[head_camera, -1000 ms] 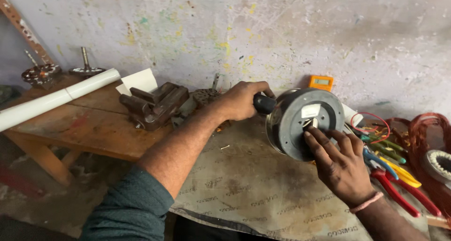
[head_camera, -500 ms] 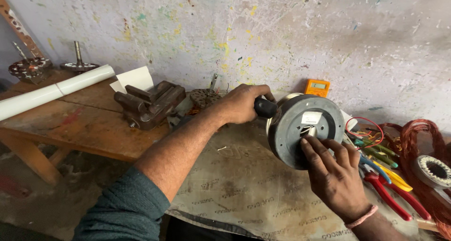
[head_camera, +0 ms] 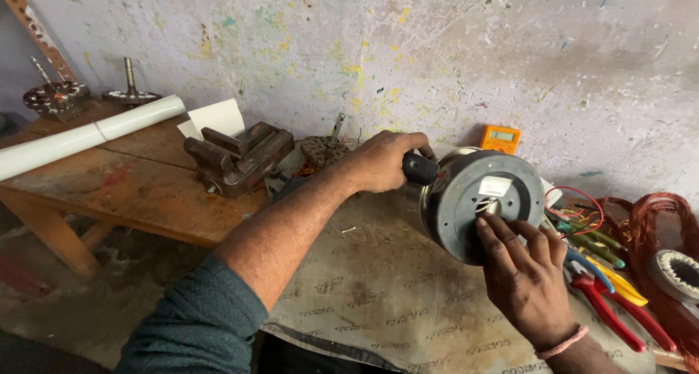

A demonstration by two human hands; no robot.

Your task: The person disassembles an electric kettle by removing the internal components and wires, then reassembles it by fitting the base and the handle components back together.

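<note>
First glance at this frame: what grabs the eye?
The round grey motor housing at centre right, tipped on edge: the left hand grips a black handle at its rim, the right hand fingers its face. Left of it sits a rusty vise; far right, copper windings.

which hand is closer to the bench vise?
Left. The left hand grips a black handle just right of the vise; the right hand is farther right, fingers on the round motor's face.

Bench vise (head_camera: 239,158) near the wooden bench's (head_camera: 109,192) right edge, white roll (head_camera: 87,135) along its back-left. Orange multimeter (head_camera: 499,139) against the wall. Pliers and screwdrivers (head_camera: 608,286) at the far right, copper winding (head_camera: 666,228) beside them.
</note>
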